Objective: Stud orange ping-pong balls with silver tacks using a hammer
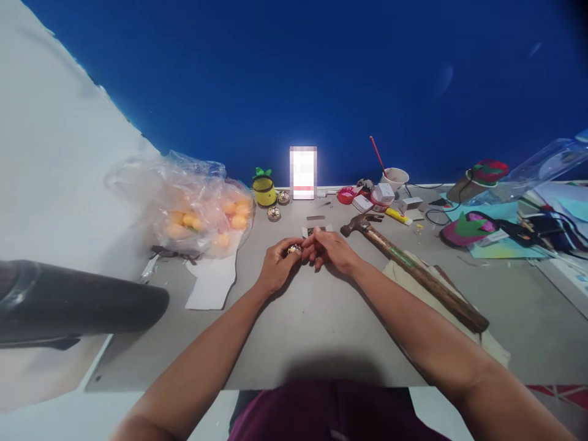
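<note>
My left hand (277, 264) is closed around a small round ball (294, 248) with a shiny gold-and-silver speckled surface, just above the grey table (294, 331). Beside it, my right hand (331, 250) has its fingers bent and its thumb and forefinger brought together. Its fingertips reach close to the ball; anything pinched in them is too small to make out. Right behind my right hand lies a small white piece with dark shiny bits (316, 231), partly covered by the fingers. Two similar speckled balls, one nearer (274, 213) and one farther (283, 197), rest towards the wall.
A hammer (413, 269) lies on cloth at right. Left are a plastic bag of orange fruit-like things (197, 214), white paper (211, 282) and a dark tube (82, 297). Along the blue wall stand a yellow pot (264, 191), lit screen (303, 173) and white cup (395, 177).
</note>
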The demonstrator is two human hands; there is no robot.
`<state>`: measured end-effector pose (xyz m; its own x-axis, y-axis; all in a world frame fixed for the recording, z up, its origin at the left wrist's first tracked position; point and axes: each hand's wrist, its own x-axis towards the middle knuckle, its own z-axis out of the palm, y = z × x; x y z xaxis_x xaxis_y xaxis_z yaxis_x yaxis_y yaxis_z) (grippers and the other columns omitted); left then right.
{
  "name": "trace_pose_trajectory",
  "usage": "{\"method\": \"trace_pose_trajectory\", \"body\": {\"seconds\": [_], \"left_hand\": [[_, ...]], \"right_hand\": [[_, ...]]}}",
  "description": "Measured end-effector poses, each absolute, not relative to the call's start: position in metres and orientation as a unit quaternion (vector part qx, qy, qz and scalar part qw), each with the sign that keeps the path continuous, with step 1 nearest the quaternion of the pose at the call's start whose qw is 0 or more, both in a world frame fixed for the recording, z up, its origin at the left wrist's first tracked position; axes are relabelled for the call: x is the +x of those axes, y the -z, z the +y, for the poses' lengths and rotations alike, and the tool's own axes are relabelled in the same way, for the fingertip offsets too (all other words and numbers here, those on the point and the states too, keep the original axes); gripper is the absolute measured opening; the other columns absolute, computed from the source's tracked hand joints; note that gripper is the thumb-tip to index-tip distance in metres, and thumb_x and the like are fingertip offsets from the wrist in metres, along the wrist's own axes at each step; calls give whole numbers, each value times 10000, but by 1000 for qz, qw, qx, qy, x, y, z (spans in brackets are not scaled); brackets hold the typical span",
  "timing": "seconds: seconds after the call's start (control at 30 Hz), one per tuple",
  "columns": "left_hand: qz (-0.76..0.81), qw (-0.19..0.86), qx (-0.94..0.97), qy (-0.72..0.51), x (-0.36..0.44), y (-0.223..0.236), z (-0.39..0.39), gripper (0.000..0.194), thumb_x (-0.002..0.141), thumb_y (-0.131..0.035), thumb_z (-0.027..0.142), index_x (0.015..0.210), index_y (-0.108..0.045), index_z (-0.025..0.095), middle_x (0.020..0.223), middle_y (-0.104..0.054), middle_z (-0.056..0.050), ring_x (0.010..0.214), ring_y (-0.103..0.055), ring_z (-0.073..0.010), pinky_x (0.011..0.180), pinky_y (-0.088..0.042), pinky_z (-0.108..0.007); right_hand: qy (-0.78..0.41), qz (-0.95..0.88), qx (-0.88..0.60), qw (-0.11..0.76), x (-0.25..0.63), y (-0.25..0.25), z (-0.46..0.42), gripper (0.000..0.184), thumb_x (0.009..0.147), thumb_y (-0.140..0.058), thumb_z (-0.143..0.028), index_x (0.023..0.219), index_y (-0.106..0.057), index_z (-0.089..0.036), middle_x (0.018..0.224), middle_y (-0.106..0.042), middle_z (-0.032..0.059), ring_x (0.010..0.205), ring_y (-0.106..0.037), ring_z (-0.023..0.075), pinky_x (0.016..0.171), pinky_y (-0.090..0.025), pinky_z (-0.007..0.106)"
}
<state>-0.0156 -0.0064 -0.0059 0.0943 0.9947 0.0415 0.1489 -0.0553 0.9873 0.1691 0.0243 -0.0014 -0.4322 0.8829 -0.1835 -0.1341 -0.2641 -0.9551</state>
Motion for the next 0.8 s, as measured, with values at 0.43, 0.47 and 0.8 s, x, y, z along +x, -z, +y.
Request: {"method": "trace_pose_trajectory", "body": {"seconds": [0.43, 0.47, 0.8], "left_hand": [[469, 538, 491, -500, -14, 4, -2, 198, 742, -633, 349, 832, -647, 173, 636, -615, 12, 482, -547, -107, 434, -347, -214], [467, 537, 492, -501, -14, 4, -1, 196, 747, -631, 348, 830, -647, 171, 657, -624, 5, 482, -551, -104, 426, -341, -210], [441, 562, 492, -497, -14, 3, -1, 234, 786, -638, 395, 854, -635, 171, 724, -634, -4, 461, -469, -76, 432, -326, -219]], "right_hand": [[-812, -323, -286, 393, 180, -13, 27, 790, 1042, -252, -711, 1018, -737, -88, 934, -804, 181, 836, -788, 232, 723, -642, 336], [-806, -328, -289, 399, 179, -13, 27, 765, 1041, -289, -707, 1002, -741, -90, 899, -802, 168, 806, -783, 222, 703, -637, 322], [-514, -512, -477, 496, 230, -66, 38, 366, 882, -729, -524, 960, -735, -167, 816, -748, 66, 656, -670, 152, 581, -535, 254]]}}
